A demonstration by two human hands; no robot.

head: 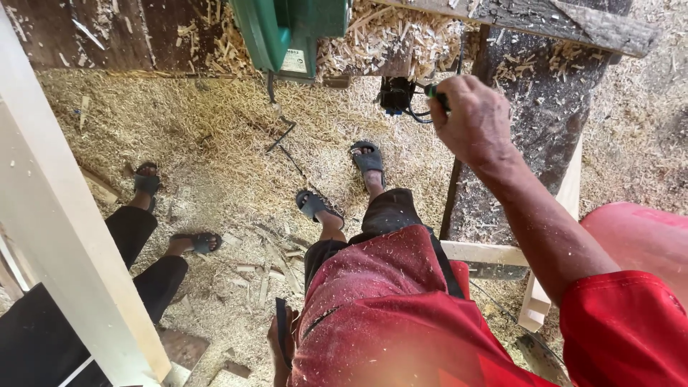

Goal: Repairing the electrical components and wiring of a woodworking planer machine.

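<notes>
My right hand (pixel 474 122) pinches a green-handled tool (pixel 436 94) beside the black plug (pixel 395 93), near the dark plank's edge (pixel 530 136). My left hand (pixel 281 342) hangs low, closed on a flat dark thing (pixel 282 326). Shavings-covered floor (pixel 215 143) lies open ahead.

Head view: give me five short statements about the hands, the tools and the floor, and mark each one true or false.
1. The right hand is closed around a thin green-handled tool. True.
2. The left hand is raised to the green machine housing. False: it hangs low by the red shirt, at a flat dark object.
3. The floor is covered in pale wood shavings. True.
4. The person wears closed boots. False: dark open sandals.
5. A second person's legs in black trousers stand at the left. True.
</notes>
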